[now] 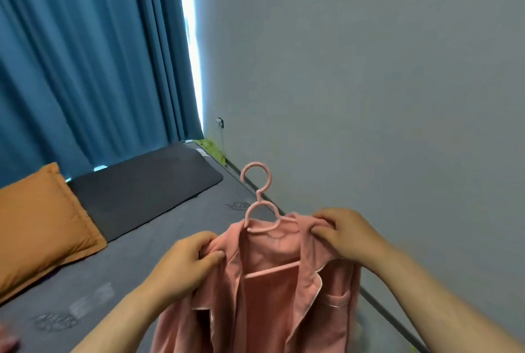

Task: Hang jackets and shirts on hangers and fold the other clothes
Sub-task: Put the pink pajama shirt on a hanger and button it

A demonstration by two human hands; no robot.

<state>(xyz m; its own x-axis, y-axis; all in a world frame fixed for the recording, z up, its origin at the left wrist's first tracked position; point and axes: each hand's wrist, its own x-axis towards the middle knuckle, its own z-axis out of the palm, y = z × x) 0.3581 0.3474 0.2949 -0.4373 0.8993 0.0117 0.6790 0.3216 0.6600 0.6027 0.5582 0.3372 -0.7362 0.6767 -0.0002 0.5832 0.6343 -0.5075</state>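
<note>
With left hand (186,260) and right hand (341,231) pinching pink shirt (272,295) shoulders, tug evenly toward 6 o'clock on hanger (257,202).

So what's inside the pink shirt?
A pink hanger. Its hook, neck and bottom bar show through the open front of the shirt. The hanger's ends are covered by the shoulders, where the left hand and right hand pinch the cloth.

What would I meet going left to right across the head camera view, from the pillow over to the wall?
Orange pillow → dark mat → left hand → pink hanger carrying the pink shirt → right hand → grey wall.
</note>
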